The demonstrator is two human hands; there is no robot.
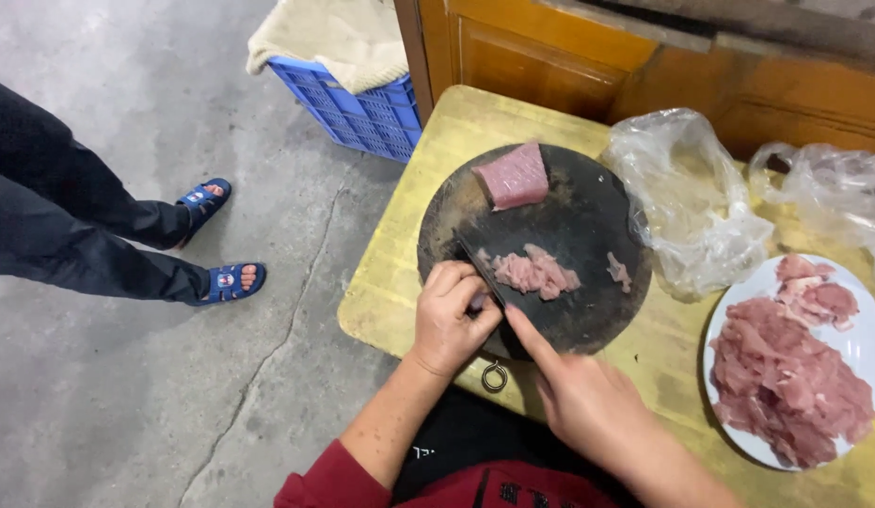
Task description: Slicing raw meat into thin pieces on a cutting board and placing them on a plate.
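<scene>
A round dark cutting board [569, 216] lies on a yellow wooden table [400, 282]. A block of raw pink meat [513, 175] sits at the board's far edge. A small heap of sliced meat [536, 273] lies in the middle, and one loose slice [619, 272] lies to its right. My right hand [583, 395] grips a dark knife [477, 265], with the index finger stretched along the blade. My left hand [449, 315] is curled at the board's near left rim, its fingertips pressing a small piece of meat against the blade.
A white plate [866, 353] piled with sliced meat stands at the right. Two crumpled clear plastic bags [687, 198] lie behind it. A blue crate [362, 113] with a cloth over it stands on the concrete floor. Another person's legs in blue sandals [221, 277] are at the left.
</scene>
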